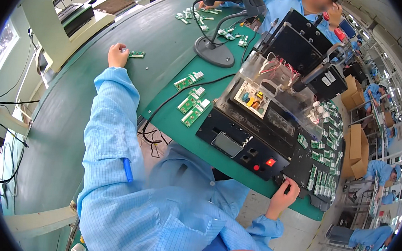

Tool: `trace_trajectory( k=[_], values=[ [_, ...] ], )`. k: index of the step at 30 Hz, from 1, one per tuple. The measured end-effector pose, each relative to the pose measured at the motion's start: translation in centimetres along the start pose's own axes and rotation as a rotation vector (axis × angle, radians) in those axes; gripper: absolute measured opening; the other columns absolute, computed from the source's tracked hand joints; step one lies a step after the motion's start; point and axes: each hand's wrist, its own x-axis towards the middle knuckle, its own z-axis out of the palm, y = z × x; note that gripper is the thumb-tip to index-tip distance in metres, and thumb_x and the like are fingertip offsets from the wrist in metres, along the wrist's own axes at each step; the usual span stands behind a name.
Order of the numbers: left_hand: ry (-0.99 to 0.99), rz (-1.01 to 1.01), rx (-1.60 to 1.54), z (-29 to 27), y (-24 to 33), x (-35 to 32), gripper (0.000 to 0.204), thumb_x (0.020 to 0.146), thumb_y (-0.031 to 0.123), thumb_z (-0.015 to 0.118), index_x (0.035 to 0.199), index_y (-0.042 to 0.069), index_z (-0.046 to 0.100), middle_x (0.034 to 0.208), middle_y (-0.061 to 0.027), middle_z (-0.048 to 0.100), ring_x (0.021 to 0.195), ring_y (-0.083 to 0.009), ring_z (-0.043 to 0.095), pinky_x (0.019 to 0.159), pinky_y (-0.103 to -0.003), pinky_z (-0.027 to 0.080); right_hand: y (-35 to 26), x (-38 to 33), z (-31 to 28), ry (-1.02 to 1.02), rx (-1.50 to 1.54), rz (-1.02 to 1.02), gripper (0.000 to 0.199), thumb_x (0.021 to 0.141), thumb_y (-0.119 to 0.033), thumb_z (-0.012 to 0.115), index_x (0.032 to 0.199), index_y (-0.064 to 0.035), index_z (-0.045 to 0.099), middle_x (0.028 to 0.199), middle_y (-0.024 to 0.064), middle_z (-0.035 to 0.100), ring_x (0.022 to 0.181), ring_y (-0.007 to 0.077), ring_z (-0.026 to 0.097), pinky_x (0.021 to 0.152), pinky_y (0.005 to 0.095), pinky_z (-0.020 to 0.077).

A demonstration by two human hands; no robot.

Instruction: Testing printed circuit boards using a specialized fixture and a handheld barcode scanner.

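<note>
My left hand (117, 55) is stretched out over the dark green bench on the left, its fingers curled around one end of a small green circuit board (137, 54). At the near right edge of the bench is my right hand (284, 198), closed, with thumb and fingertips together beside the corner of a black test box (244, 143). What its fingertips pinch, if anything, is too small to make out. On top of the box a larger circuit board (251, 99) with yellow and blue parts sits behind a clear cover. Several green boards (194, 107) lie left of the box.
A barcode scanner on a stand (215, 51) rises behind the loose boards. A black cable (185, 87) runs across the mat. Rows of small boards (321, 182) lie on a black surface at right. Across the bench sits a co-worker (285, 9) in blue.
</note>
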Motion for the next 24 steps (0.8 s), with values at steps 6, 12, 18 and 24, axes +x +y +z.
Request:
trace_trajectory(
  k=[6, 12, 18, 24],
  values=[
    [-0.009, -0.014, -0.021, 0.0, 0.6, 0.1, 0.023, 0.073, 0.017, 0.074, 0.092, 0.005, 0.070, 0.090, -0.0121, 0.063, 0.085, -0.0275, 0.062, 0.080, -0.037, 0.051, 0.1, 0.0, 0.1, 0.015, -0.005, -0.013, 0.009, 0.090, -0.006, 0.060, 0.095, -0.0013, 0.066, 0.094, 0.0118, 0.064, 0.089, 0.0282, 0.059, 0.080, 0.0370, 0.0460],
    [0.001, -0.036, -0.017, 0.2, 0.9, 0.3, 0.023, 0.073, 0.018, 0.072, 0.091, 0.005, 0.070, 0.090, -0.0123, 0.062, 0.085, -0.0272, 0.062, 0.080, -0.037, 0.051, 0.2, 0.0, 0.1, 0.002, -0.016, -0.017, 0.009, 0.090, -0.007, 0.060, 0.095, -0.0014, 0.066, 0.093, 0.0118, 0.064, 0.088, 0.0281, 0.059, 0.079, 0.0371, 0.0460],
    [-0.003, -0.035, -0.003, 0.4, 1.1, 0.4, 0.022, 0.074, 0.019, 0.071, 0.090, 0.005, 0.070, 0.090, -0.0124, 0.062, 0.083, -0.0271, 0.063, 0.080, -0.036, 0.052, -0.1, 0.0, 0.0, -0.005, -0.010, 0.013, 0.009, 0.091, -0.007, 0.060, 0.095, -0.0009, 0.065, 0.093, 0.0119, 0.064, 0.088, 0.0283, 0.059, 0.080, 0.0371, 0.0460],
    [-0.006, -0.042, 0.002, 0.6, 1.3, 0.5, 0.022, 0.074, 0.019, 0.070, 0.090, 0.005, 0.071, 0.089, -0.0124, 0.062, 0.083, -0.0265, 0.063, 0.080, -0.036, 0.052, -0.3, 0.0, -0.1, -0.004, -0.005, 0.017, 0.009, 0.091, -0.007, 0.060, 0.094, -0.0008, 0.065, 0.093, 0.0122, 0.064, 0.088, 0.0284, 0.059, 0.080, 0.0372, 0.0461]
  ],
)
